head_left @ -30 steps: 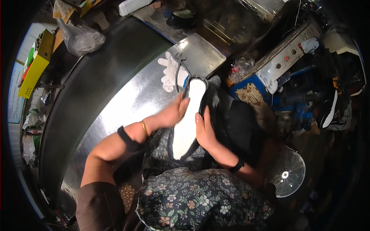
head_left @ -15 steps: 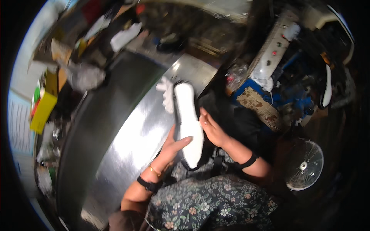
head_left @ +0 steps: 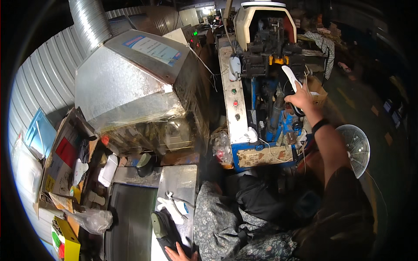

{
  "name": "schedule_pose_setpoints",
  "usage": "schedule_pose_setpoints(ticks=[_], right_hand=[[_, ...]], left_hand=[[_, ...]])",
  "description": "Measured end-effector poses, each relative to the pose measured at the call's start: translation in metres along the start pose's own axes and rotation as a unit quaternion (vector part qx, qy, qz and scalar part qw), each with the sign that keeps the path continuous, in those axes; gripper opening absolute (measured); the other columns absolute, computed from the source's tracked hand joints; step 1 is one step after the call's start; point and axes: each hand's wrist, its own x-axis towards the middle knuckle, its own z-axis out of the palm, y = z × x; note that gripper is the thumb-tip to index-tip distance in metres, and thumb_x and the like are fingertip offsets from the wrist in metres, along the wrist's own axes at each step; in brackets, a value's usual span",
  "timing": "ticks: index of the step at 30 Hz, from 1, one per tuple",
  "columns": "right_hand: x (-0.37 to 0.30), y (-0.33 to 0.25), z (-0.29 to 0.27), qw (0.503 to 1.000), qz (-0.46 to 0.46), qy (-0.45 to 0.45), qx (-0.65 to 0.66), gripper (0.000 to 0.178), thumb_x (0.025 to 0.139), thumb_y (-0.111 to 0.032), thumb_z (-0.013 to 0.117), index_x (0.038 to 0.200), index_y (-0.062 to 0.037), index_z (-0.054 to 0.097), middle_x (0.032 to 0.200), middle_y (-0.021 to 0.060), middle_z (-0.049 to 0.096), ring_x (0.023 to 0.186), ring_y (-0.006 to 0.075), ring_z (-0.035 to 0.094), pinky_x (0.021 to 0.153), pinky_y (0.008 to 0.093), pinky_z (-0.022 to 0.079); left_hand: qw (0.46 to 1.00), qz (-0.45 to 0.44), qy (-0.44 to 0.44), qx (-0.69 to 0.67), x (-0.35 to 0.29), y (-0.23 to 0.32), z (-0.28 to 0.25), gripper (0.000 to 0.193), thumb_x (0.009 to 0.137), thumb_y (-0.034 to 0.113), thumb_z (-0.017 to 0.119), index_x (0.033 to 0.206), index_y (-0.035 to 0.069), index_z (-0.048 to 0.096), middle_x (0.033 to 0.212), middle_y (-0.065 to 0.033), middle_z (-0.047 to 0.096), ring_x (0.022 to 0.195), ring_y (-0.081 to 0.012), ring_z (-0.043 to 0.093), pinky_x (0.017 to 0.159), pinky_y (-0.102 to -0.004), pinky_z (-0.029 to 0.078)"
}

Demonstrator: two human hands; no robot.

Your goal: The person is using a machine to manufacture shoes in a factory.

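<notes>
My right arm reaches out to the far right, where my right hand grips a dark shoe with a long white sole at the machine. The sole points up and away, and part of the shoe is hidden by my fingers. At the bottom edge, my left hand has its fingers spread against a black shoe on a green last, which lies on the metal worktop. Beside that shoe lies a white glove, with a grey metal tool near it.
A blue-framed machine with a button panel stands ahead. Left of it is a large metal hood. A dark conveyor belt runs along the worktop. Another last stands behind it. A fan is at right.
The view has swung up toward the machine. Both hands were on a white-soled shoe; now they are apart, the right gripping a white-soled shoe at the machine, the left beside a shoe on the worktop.
</notes>
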Motion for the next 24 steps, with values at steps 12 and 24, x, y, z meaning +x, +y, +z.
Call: schedule_pose_setpoints(ticks=[12, 24], right_hand=[[-0.228, 0.003, 0.022, 0.826, -0.321, -0.001, 0.464, 0.093, 0.063, -0.016, 0.083, 0.144, 0.0008, 0.039, 0.155, 0.0267, 0.026, 0.142, 0.0376, 0.031, 0.114, 0.0468, 0.028], [-0.342, -0.059, 0.043, 0.323, 0.013, -0.723, 0.611, 0.103, 0.078, -0.045, 0.081, 0.152, -0.0028, 0.024, 0.152, 0.0152, 0.037, 0.115, 0.02, 0.057, 0.095, 0.035, 0.049]], left_hand=[[0.706, -0.022, -0.094, -0.702, 0.101, 0.117, -0.049, 0.045, 0.093, 0.015, 0.067, 0.132, -0.004, 0.054, 0.128, -0.0164, 0.062, 0.116, -0.0212, 0.06, 0.1, -0.0314, 0.046], [0.826, -0.047, -0.186, -0.53, 0.128, 0.09, -0.105, 0.057, 0.087, 0.047, 0.07, 0.117, -0.001, 0.062, 0.106, -0.015, 0.068, 0.099, -0.026, 0.064, 0.086, -0.0374, 0.051]])
